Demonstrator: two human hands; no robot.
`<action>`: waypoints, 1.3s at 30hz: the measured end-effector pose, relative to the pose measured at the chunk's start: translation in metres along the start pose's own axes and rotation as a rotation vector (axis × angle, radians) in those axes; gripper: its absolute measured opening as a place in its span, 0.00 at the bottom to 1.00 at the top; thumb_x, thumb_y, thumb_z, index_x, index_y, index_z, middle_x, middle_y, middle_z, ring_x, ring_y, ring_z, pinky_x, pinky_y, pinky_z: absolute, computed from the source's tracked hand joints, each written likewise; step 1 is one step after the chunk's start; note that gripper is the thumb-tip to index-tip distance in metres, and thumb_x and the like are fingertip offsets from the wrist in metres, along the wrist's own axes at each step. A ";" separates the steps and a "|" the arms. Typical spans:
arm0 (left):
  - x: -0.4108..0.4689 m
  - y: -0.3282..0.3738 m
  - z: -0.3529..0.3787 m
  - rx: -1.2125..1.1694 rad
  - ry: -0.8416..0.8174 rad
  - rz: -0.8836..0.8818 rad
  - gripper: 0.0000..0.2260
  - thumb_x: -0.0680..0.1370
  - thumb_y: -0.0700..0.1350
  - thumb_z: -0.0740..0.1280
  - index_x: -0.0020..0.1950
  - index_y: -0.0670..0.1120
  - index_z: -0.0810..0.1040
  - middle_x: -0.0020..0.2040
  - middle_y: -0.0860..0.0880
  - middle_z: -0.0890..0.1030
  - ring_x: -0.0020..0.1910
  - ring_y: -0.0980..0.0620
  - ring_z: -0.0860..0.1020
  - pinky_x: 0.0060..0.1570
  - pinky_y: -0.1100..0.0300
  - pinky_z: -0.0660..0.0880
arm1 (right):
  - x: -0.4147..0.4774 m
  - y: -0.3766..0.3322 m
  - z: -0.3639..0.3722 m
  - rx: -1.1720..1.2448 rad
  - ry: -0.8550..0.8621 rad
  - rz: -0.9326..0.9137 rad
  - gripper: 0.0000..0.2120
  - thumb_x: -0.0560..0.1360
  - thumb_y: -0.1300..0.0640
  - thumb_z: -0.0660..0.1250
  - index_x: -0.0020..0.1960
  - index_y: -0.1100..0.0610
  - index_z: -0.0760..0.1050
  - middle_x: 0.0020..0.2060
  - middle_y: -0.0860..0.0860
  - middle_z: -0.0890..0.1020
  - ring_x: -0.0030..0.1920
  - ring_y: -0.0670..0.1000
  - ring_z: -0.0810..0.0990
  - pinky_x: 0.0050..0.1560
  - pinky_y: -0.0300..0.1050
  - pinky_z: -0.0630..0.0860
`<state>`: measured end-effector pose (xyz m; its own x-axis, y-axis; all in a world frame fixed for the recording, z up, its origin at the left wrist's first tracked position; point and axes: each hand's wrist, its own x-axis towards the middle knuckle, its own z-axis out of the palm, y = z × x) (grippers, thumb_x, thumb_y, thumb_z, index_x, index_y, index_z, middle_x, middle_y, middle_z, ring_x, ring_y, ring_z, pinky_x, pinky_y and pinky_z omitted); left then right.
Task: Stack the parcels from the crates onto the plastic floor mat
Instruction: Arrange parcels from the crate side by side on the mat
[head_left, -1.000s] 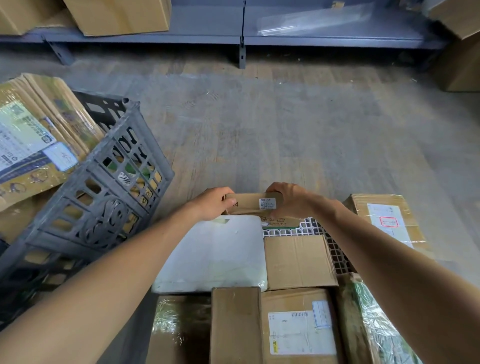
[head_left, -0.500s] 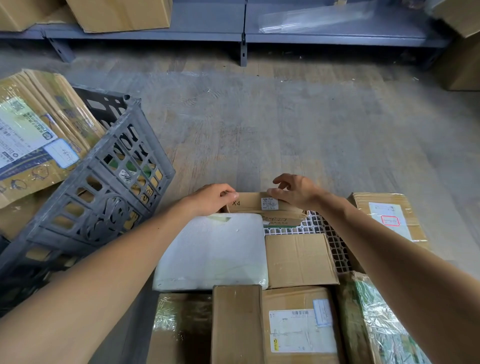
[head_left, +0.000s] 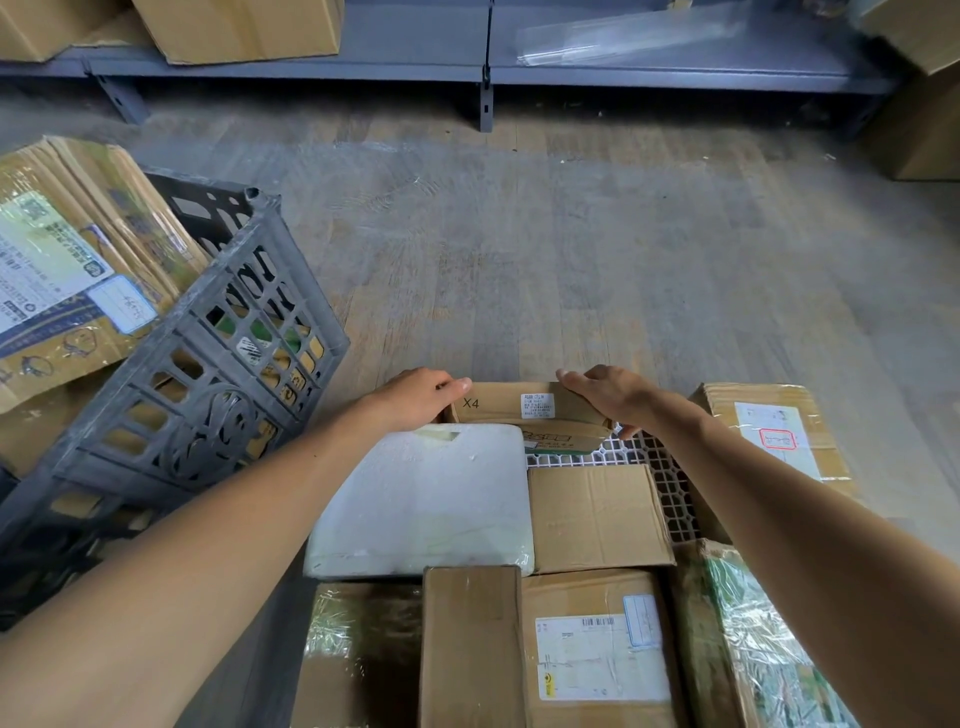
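Observation:
A small flat cardboard box marked "X4" (head_left: 519, 405) lies on another flat parcel at the far edge of the white plastic grid mat (head_left: 662, 467). My left hand (head_left: 415, 397) grips the box's left end, thumb along its top edge. My right hand (head_left: 608, 397) holds the right end, fingers over the top and thumb on the near side. On the mat nearer me lie a white foam parcel (head_left: 426, 499), a plain brown box (head_left: 597, 514), a labelled box (head_left: 597, 649) and a narrow brown box (head_left: 470, 644).
A grey plastic crate (head_left: 208, 374) tilts at the left, with parcels inside and a big taped carton (head_left: 67, 270) leaning on it. Film-wrapped parcels (head_left: 753, 634) and a labelled box (head_left: 769, 431) sit at the mat's right. Wooden floor and a grey shelf (head_left: 488, 57) lie beyond.
My right hand lifted its fingers off the middle of the X4 box and came down on its right end. The left hand stayed at the left end.

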<state>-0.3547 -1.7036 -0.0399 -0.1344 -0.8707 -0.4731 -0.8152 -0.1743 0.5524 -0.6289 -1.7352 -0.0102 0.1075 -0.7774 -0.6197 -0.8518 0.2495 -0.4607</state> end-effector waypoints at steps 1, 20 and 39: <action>0.000 0.000 0.000 0.002 0.003 0.000 0.26 0.82 0.62 0.55 0.60 0.42 0.79 0.54 0.43 0.81 0.55 0.45 0.78 0.55 0.52 0.73 | 0.001 0.000 -0.001 0.016 0.006 0.002 0.33 0.80 0.35 0.53 0.72 0.60 0.67 0.63 0.62 0.74 0.53 0.59 0.75 0.39 0.49 0.79; 0.002 -0.013 -0.004 -0.013 -0.032 -0.015 0.24 0.83 0.61 0.53 0.48 0.41 0.75 0.48 0.43 0.78 0.50 0.45 0.76 0.51 0.51 0.71 | 0.003 0.002 0.004 0.060 0.022 -0.053 0.33 0.81 0.37 0.53 0.71 0.63 0.68 0.63 0.64 0.74 0.50 0.56 0.74 0.33 0.42 0.73; -0.008 -0.052 -0.019 -0.048 0.069 -0.484 0.32 0.83 0.63 0.50 0.74 0.40 0.68 0.71 0.39 0.72 0.68 0.40 0.71 0.65 0.48 0.70 | 0.012 0.012 0.004 0.160 0.129 0.031 0.37 0.81 0.35 0.48 0.67 0.67 0.71 0.61 0.66 0.76 0.60 0.62 0.75 0.56 0.52 0.72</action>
<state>-0.3008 -1.6965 -0.0518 0.2930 -0.7127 -0.6373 -0.7479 -0.5861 0.3117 -0.6356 -1.7392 -0.0260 0.0075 -0.8330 -0.5532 -0.7602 0.3546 -0.5443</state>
